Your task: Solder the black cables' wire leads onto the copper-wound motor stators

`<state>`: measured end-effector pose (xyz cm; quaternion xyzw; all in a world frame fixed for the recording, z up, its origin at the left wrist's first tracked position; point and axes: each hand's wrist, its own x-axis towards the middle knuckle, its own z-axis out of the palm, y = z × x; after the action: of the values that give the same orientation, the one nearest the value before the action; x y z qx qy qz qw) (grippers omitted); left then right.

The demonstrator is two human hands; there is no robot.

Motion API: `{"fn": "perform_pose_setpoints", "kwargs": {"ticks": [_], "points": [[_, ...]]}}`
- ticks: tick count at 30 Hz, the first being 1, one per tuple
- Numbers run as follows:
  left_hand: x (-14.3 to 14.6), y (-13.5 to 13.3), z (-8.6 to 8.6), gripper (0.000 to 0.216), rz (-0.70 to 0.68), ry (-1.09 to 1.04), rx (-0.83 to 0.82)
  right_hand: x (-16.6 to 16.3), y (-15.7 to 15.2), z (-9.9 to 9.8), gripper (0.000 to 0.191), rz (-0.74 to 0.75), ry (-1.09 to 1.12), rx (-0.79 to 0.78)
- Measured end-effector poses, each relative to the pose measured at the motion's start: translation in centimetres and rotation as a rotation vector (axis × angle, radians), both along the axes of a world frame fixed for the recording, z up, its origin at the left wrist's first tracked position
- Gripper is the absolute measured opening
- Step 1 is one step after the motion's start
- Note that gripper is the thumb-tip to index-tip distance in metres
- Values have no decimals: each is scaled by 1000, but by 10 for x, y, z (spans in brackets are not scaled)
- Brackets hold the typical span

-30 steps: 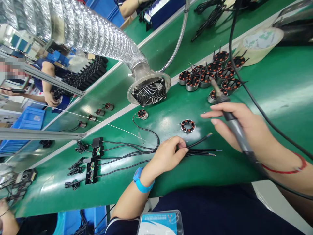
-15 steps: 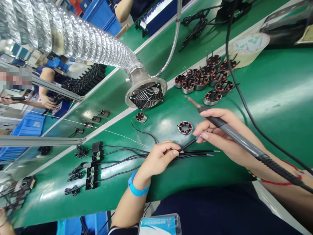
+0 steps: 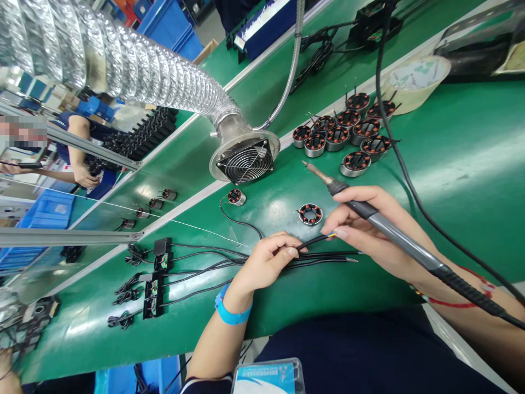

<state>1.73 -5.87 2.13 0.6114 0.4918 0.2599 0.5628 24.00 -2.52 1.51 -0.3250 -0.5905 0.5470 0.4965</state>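
My left hand (image 3: 266,261) pinches a black cable (image 3: 310,241) and lifts its end off the green bench. My right hand (image 3: 371,230) holds a soldering iron (image 3: 385,225) across its fingers, tip pointing up and left, while its fingertips touch the stripped end of that same cable. Two more black cables (image 3: 328,257) lie flat just below. A single wound stator (image 3: 310,214) sits on the mat right above the hands. The cables run left to small black boxes (image 3: 158,279).
A fume fan (image 3: 245,158) on a silver flexible duct (image 3: 123,60) stands behind the hands. Several wound stators (image 3: 348,131) cluster at upper right beside a tape roll (image 3: 414,79). One stator with a lead (image 3: 237,197) lies left. Other people work at far left.
My right hand has swung the soldering iron down across its fingers and come left to the raised cable end. My left hand has lifted that cable slightly.
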Motion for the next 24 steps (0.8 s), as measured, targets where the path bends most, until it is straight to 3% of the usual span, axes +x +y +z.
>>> {"fn": "perform_pose_setpoints", "kwargs": {"ticks": [7,14,17,21,24], "points": [[29,7,5,53,102,-13,252,-2,1,-6,32,-60,-88,170],[41,13,16,48,28,114,339,1,2,1,36,-52,-146,304],[41,13,19,43,21,37,222,0,3,4,36,-49,-192,369],[40,11,23,42,115,-248,-205,-4,1,6,41,-79,-202,421],[37,12,26,46,192,-310,-275,-12,-1,4,40,-54,-191,381]]}}
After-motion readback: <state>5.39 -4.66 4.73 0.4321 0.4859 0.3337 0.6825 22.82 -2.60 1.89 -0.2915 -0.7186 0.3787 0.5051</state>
